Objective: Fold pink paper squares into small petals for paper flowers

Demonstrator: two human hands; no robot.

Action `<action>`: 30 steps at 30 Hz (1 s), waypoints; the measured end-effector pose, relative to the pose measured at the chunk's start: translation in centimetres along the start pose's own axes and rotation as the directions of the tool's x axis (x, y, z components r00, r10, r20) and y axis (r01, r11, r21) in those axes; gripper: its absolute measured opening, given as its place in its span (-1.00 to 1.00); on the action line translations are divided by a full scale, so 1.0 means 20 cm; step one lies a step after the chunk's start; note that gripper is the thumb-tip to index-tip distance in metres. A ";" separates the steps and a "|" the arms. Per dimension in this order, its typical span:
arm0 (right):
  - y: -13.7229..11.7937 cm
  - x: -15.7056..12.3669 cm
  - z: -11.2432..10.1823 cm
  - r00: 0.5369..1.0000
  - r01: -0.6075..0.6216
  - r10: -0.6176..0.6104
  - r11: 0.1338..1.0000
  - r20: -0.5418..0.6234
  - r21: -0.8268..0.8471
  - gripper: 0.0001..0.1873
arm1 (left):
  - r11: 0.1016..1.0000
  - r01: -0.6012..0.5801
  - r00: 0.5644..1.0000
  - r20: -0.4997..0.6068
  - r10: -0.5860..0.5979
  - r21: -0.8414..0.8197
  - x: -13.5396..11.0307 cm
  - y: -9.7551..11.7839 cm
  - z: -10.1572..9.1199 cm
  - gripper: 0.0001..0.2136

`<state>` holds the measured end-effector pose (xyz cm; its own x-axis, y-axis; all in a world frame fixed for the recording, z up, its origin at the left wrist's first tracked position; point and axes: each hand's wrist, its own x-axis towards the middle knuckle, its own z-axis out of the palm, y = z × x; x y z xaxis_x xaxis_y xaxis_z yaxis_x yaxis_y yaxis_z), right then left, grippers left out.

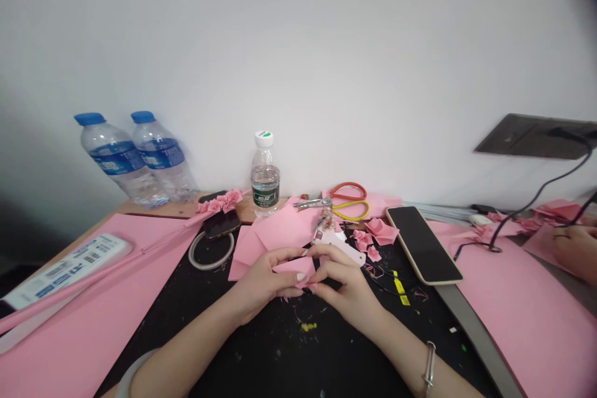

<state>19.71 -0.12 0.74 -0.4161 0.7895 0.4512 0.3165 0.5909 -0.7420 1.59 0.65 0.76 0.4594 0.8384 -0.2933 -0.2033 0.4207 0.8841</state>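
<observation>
My left hand (265, 283) and my right hand (345, 283) meet above a black work mat (275, 348), both pinching a small piece of pink paper (293, 268) between the fingertips. Larger folded pink paper sheets (275, 230) lie just beyond my left hand. Past my right fingers lies a white hot glue gun (338, 242), partly hidden by them. Small pink paper flowers (382, 230) sit to its right. Scissors with red and yellow handles (347, 202) lie farther back.
A black phone (423, 245) lies right of the mat, and a white power strip (65, 267) lies on pink sheets at left. Several water bottles (265, 174) stand along the white wall. A co-worker's hand (573, 252) rests on pink paper at far right.
</observation>
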 end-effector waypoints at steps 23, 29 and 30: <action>0.02 -0.01 0.03 0.980 -0.193 0.197 0.968 -0.009 0.161 -0.84 | 0.988 -0.039 0.999 0.002 0.039 0.150 0.01 -0.02 -0.01 -0.59; 0.04 -0.01 0.05 0.968 -0.248 0.252 0.959 -0.009 0.137 -0.84 | 0.990 -0.034 0.999 0.014 0.032 0.137 0.02 -0.02 -0.01 -0.60; 0.04 -0.01 0.05 0.966 -0.253 0.257 0.959 -0.016 0.131 -0.84 | 0.989 -0.038 0.999 0.017 0.035 0.142 0.02 -0.02 0.00 -0.59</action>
<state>19.18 -0.02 -0.55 -0.3068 0.9175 0.2530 0.2974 0.3449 -0.8903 1.76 0.74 0.22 0.4667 0.8467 -0.2555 -0.0957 0.3356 0.9371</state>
